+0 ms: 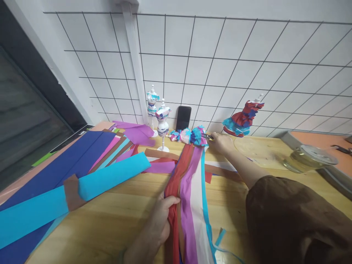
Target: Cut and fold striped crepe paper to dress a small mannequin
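Observation:
My left hand (pixel 162 220) is closed round a bundle of long crepe paper strips, red (pixel 183 167), purple (pixel 188 190), white (pixel 197 183) and blue-edged, running down toward me. My right hand (pixel 221 142) reaches forward, its fingers wrapped round dark-handled scissors (pixel 208 136). The scissors touch the right end of a small blue, pink and white ruffled dress form (pixel 194 135), which lies on its side at the back of the table. The far ends of the strips lie just below this dress.
Two white mini mannequins (pixel 162 123) and a phone (pixel 183 117) stand at the back. A red-and-blue dressed mannequin (pixel 243 119) leans right. Blue paper sheets (pixel 110 176) cover the left; a tape roll (pixel 309 158) sits right on the wooden table (pixel 115 220).

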Tool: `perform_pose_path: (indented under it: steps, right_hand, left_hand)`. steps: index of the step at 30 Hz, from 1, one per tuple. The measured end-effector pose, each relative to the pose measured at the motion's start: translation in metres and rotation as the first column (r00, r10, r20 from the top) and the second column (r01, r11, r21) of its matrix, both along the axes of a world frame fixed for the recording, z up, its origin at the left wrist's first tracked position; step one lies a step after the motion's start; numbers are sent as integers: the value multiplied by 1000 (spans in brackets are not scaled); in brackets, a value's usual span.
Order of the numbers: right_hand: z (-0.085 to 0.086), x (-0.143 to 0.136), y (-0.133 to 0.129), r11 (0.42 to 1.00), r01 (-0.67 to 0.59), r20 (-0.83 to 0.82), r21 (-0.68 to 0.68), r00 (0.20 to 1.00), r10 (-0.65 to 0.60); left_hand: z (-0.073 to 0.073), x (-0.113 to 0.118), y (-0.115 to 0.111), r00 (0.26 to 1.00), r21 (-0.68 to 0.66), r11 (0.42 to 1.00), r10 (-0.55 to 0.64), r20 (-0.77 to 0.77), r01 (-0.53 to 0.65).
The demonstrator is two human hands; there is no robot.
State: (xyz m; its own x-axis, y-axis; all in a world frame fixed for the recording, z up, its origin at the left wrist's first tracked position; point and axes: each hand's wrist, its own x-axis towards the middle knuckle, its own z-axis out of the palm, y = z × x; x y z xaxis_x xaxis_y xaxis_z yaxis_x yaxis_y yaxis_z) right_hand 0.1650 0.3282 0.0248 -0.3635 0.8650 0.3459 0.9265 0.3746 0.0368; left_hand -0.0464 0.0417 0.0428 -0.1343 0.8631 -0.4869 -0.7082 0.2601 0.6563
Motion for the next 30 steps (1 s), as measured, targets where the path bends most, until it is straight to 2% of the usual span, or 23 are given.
perform_pose_path:
  steps: [7,14,20,24,30]
  right_hand:
    - [-2,4,-8,995,85,-17,56,996,-84]
    - [3,3,-24,968,232,-205,99,956,-208]
    - [10,-3,-38,932,343,-440,115,859,-262]
    - [12,-7,-47,917,379,-581,127,778,-241]
    - [17,-12,-48,901,416,-738,124,646,-197]
  left_hand:
    - [2,5,-2,998,-5,998,-68,12,68]
    - [2,13,-7,989,-13,989,-147,9,147]
    - [4,17,-9,983,40,982,-182,-32,184]
    - [3,17,-11,982,74,980,-183,-42,186]
    - [11,21,-17,952,68,955,-281,-121,290]
